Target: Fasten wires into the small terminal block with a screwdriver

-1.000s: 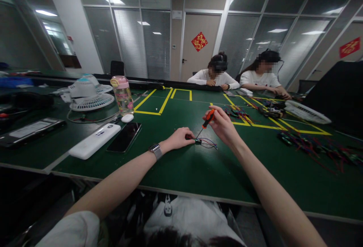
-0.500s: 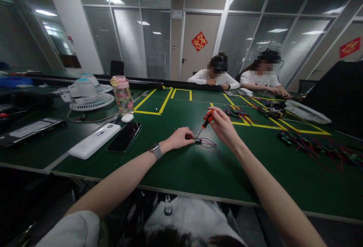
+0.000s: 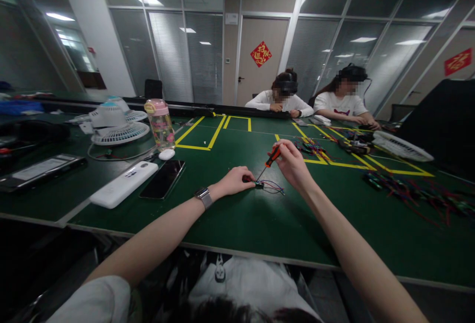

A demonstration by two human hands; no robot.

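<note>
My left hand (image 3: 235, 180), with a watch on its wrist, rests on the green table (image 3: 260, 219) and pinches a small electronic part (image 3: 259, 184) with red and blue wires (image 3: 273, 187) trailing to the right. My right hand (image 3: 293, 164) is closed round a small screwdriver (image 3: 272, 157) with an orange and black handle. The screwdriver slants down to the left, and its tip meets the small part.
A black phone (image 3: 163, 178), a white power bank (image 3: 123, 184), a white mouse (image 3: 166, 154), a pink-capped bottle (image 3: 160, 124) and a desk fan (image 3: 115, 124) lie at left. Wire bundles (image 3: 411, 192) are strewn at right. Two people sit across the table.
My right hand has turned slightly on the screwdriver handle, so less of the orange shows. My left hand and the small part have stayed in place.
</note>
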